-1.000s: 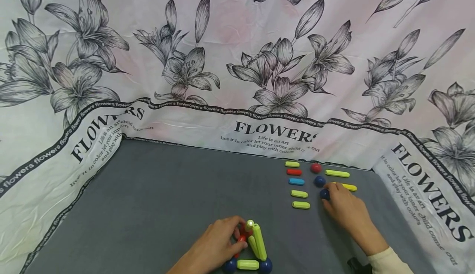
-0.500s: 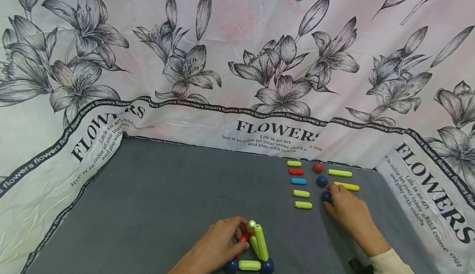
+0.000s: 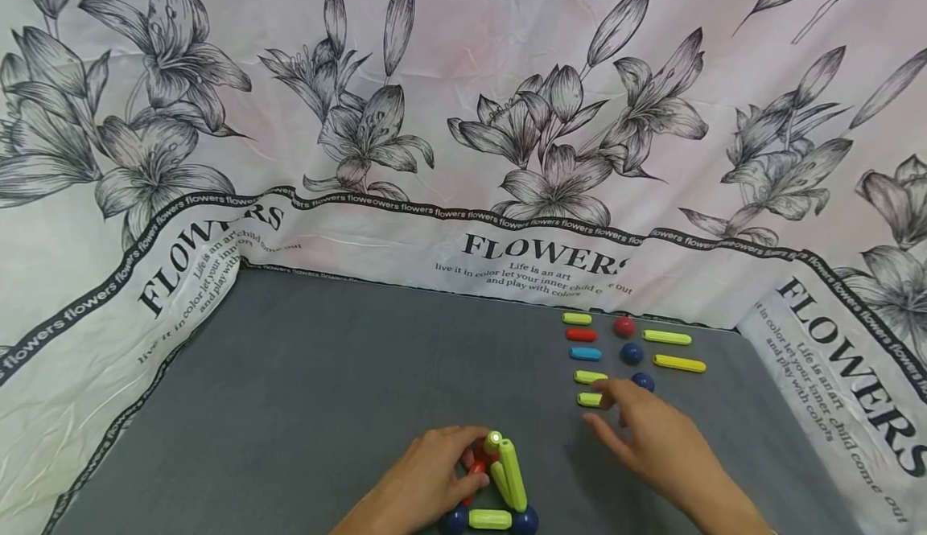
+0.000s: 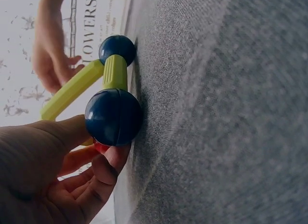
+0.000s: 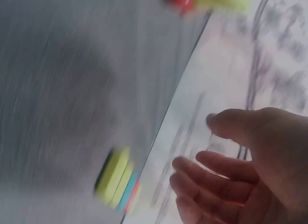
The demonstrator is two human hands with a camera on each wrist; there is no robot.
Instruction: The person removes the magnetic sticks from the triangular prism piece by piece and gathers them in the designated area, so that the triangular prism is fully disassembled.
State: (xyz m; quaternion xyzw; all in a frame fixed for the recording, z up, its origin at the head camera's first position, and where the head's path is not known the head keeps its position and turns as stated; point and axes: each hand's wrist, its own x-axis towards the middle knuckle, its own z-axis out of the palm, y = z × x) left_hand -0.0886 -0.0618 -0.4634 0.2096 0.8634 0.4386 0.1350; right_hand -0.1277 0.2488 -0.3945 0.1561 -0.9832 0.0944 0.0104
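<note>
My left hand (image 3: 423, 471) grips the red rod (image 3: 475, 468) of a small frame built from balls and rods. At its near side, a short yellow-green rod (image 3: 489, 519) joins two dark blue balls (image 4: 114, 117). Longer yellow-green rods (image 3: 512, 475) slant up on the frame's right side. The fingers partly hide the red parts. My right hand (image 3: 662, 438) hovers over the mat with thumb and fingers apart, holding nothing. Its fingertips overlap the nearest short yellow-green rods (image 3: 588, 399) in the head view. Just beyond it lies a loose dark blue ball (image 3: 643, 382).
Short rods lie in a column at the back right, among them a red rod (image 3: 581, 335) and a light blue rod (image 3: 585, 354). Beside them are a red ball (image 3: 624, 327), another blue ball (image 3: 632, 353) and a long yellow rod (image 3: 679, 364). Flower-printed cloth (image 3: 536, 261) borders the grey mat (image 3: 326, 374).
My right hand has left the loose blue ball and moved left and nearer, toward the short yellow-green rods. The ball stays on the mat. My left hand keeps its grip on the frame.
</note>
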